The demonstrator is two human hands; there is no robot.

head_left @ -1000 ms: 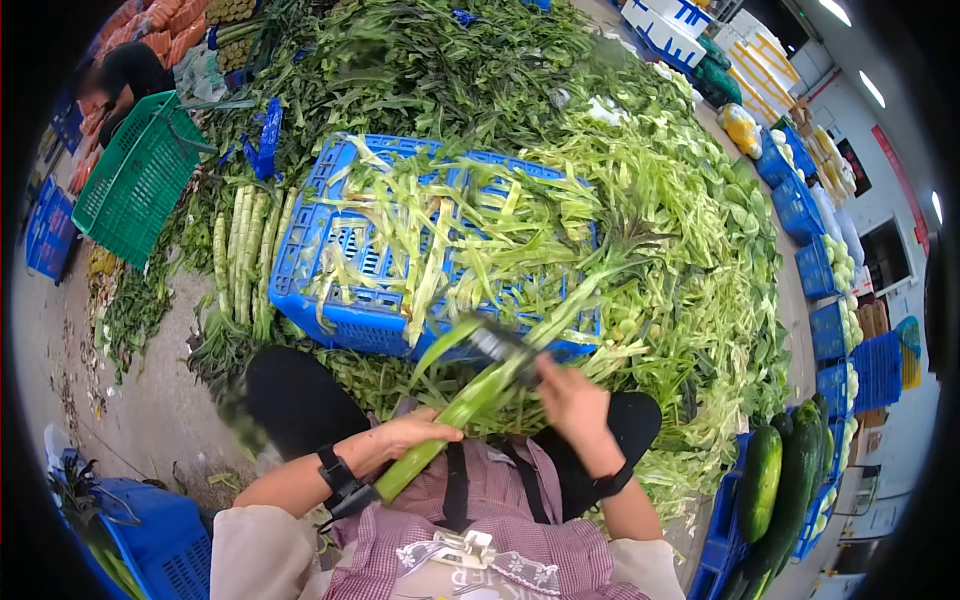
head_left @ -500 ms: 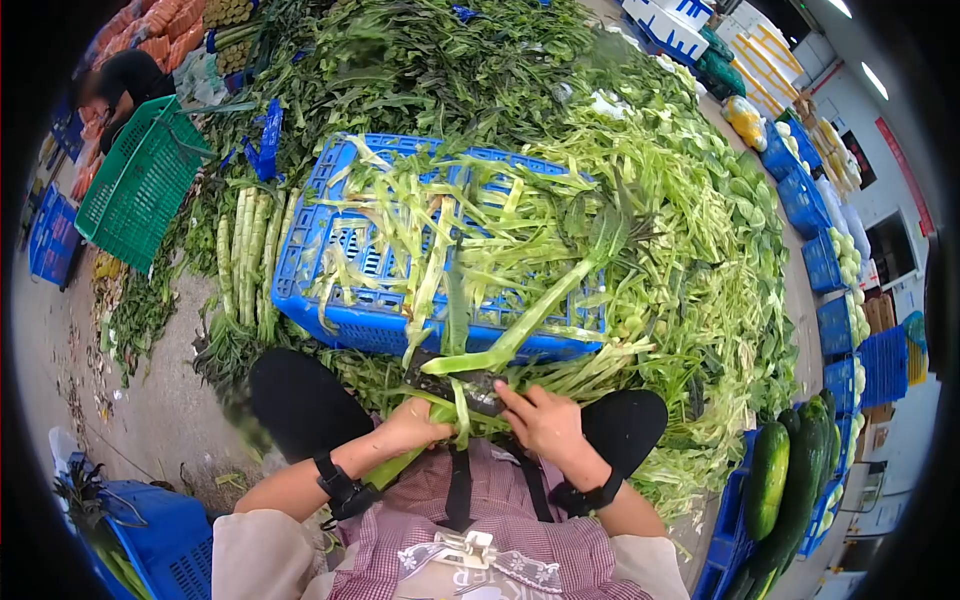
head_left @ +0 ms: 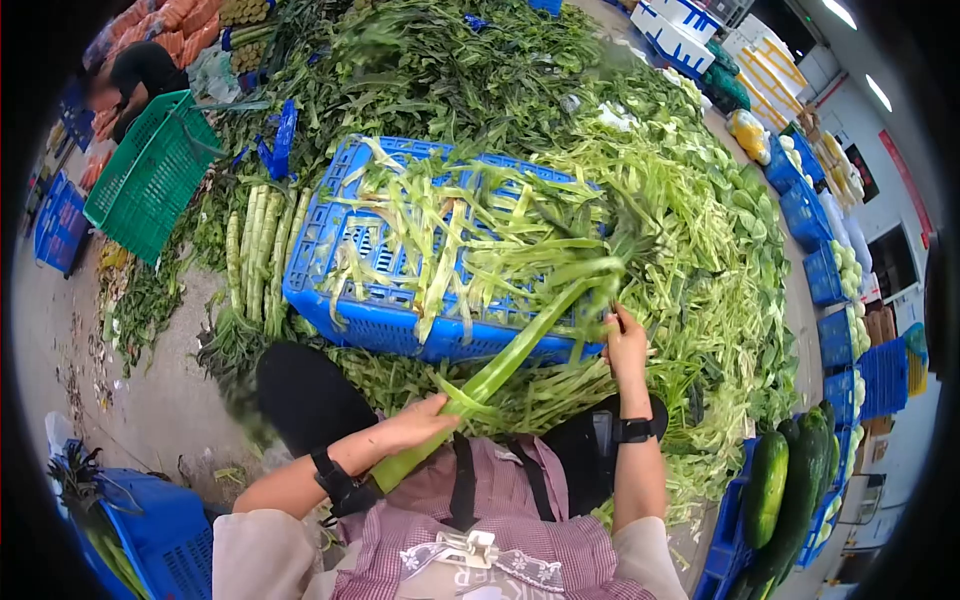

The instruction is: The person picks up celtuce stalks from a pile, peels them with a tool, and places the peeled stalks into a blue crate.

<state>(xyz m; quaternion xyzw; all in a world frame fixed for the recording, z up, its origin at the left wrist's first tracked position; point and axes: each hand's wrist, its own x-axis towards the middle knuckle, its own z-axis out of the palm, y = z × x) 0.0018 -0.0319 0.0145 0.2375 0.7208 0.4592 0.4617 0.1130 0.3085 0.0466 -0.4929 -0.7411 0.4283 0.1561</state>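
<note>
A peeled, pale green celtuce stem (head_left: pixel 505 365) lies slanting across my lap, its leafy top (head_left: pixel 632 235) over the right end of an upturned blue crate (head_left: pixel 430 330). My left hand (head_left: pixel 425 422) is wrapped round the stem's lower part, with a loose strip of peel by the fingers. My right hand (head_left: pixel 627 345) is closed near the leafy end, at the crate's front right corner. The knife in it is almost wholly hidden and blurred. Long strips of peel (head_left: pixel 440 250) cover the crate's top.
Unpeeled celtuce stems (head_left: pixel 262 245) lie left of the crate. Leaves (head_left: pixel 450 80) and peelings (head_left: pixel 690 300) heap behind and to the right. A green basket (head_left: pixel 155 180) and a crouching person (head_left: pixel 145 75) are far left. Large green gourds (head_left: pixel 800 490) lie at right, beside several blue crates.
My right hand has swept forward and right along the stem, from beside my left hand to the leafy end. The dark knife blade, plain before, is now barely visible. My left hand keeps its hold.
</note>
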